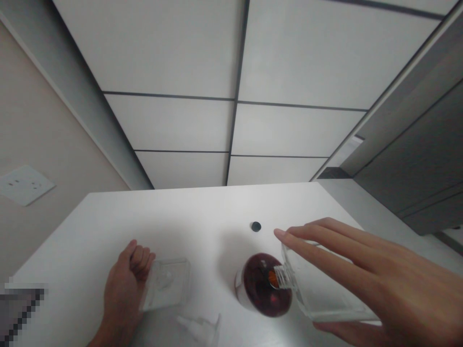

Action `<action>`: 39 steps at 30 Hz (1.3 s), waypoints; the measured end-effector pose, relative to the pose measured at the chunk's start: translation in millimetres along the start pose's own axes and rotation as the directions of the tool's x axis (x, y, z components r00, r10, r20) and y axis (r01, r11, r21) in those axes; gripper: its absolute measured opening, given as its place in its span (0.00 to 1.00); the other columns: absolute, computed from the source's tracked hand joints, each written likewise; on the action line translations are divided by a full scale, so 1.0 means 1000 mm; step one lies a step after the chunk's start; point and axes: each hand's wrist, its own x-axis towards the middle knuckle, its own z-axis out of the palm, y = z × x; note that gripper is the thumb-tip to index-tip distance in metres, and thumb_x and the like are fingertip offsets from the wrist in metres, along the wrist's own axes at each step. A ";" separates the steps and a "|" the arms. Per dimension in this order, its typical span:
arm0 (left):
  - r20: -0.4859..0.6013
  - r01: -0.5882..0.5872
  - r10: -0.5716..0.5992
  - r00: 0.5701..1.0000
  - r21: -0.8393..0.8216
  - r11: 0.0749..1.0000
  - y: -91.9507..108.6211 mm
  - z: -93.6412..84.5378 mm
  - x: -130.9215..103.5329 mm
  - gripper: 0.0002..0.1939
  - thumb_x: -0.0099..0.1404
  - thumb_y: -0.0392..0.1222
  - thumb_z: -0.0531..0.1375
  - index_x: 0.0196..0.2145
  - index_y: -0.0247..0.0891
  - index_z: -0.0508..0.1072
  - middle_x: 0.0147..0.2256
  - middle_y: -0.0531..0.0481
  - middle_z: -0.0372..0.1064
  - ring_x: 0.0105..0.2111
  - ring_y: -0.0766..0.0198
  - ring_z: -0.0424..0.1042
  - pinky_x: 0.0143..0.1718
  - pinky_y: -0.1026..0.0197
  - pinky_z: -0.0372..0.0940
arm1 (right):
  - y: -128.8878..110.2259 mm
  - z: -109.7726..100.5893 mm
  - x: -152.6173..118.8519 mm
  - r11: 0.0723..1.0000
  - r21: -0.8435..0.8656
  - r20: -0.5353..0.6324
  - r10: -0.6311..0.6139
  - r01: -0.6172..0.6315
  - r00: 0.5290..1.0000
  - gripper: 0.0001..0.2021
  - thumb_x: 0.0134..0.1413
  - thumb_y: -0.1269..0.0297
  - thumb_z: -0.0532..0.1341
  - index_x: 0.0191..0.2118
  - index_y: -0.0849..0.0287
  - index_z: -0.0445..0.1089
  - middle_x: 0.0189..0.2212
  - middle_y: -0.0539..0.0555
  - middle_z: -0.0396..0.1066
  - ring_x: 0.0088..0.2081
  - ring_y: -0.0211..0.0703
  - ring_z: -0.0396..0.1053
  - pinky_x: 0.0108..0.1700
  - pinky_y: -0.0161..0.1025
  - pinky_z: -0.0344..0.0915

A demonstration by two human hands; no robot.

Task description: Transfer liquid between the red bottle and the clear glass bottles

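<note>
Clearly, the clear bottle (325, 295) leans sideways in the right hand (390, 274), whose long fingers stretch along its upper face with the thumb below, a fairly flat hold. Its threaded neck overlaps the rim of the dark red container (256, 286); whether they touch, I cannot tell. That loose-looking hold could let smooth glass slip, and a nudge from the neck might tip the container or send any contents astray. Nearby, beyond the container, lies a black cap (256, 226). Well left of the bottle, the left hand (125, 284) has its fingers curled beside a square glass piece (170, 284); whether it grips that is unclear. A blurred clear plastic piece (202, 330) lies nearer the wearer.
</note>
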 end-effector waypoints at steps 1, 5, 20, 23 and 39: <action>-0.004 0.005 -0.005 1.000 -0.006 1.000 0.000 0.001 0.000 0.33 0.61 0.53 0.72 0.17 0.43 0.52 0.19 0.58 0.40 0.21 0.65 0.41 0.19 0.60 0.53 | 0.000 0.000 0.001 1.000 0.002 0.003 0.000 0.000 1.000 0.56 0.51 0.67 0.69 0.82 0.48 0.41 0.73 0.56 0.64 0.67 0.69 0.71 0.58 0.66 0.80; -0.005 -0.002 0.002 1.000 0.003 1.000 0.001 0.003 -0.001 0.33 0.62 0.53 0.71 0.17 0.43 0.51 0.19 0.58 0.41 0.20 0.65 0.40 0.19 0.60 0.52 | 0.000 -0.001 0.003 1.000 -0.007 -0.003 -0.009 0.009 1.000 0.58 0.50 0.67 0.69 0.82 0.48 0.39 0.73 0.56 0.64 0.66 0.68 0.71 0.58 0.66 0.80; -0.019 0.070 -0.071 0.997 -0.050 0.996 0.010 0.009 -0.006 0.29 0.64 0.45 0.69 0.16 0.43 0.53 0.18 0.59 0.42 0.18 0.67 0.43 0.18 0.64 0.55 | -0.004 -0.004 0.001 0.999 0.046 -0.012 0.013 -0.012 1.000 0.54 0.51 0.68 0.68 0.81 0.46 0.44 0.72 0.57 0.65 0.67 0.69 0.70 0.60 0.65 0.79; -0.021 0.048 -0.049 0.999 -0.079 0.996 0.009 0.008 -0.005 0.29 0.63 0.44 0.69 0.15 0.43 0.55 0.18 0.59 0.43 0.18 0.67 0.44 0.17 0.64 0.54 | -0.005 -0.006 0.002 0.999 0.044 -0.022 0.004 -0.003 1.000 0.54 0.52 0.68 0.67 0.81 0.46 0.42 0.72 0.56 0.65 0.67 0.67 0.70 0.60 0.64 0.79; -0.006 0.044 -0.044 0.999 -0.097 0.994 0.005 0.006 -0.006 0.28 0.64 0.43 0.69 0.18 0.44 0.54 0.19 0.60 0.44 0.18 0.68 0.44 0.17 0.64 0.54 | -0.007 -0.008 0.008 0.999 0.033 -0.057 -0.012 0.014 0.998 0.55 0.51 0.71 0.65 0.81 0.45 0.41 0.72 0.54 0.66 0.66 0.66 0.71 0.58 0.66 0.80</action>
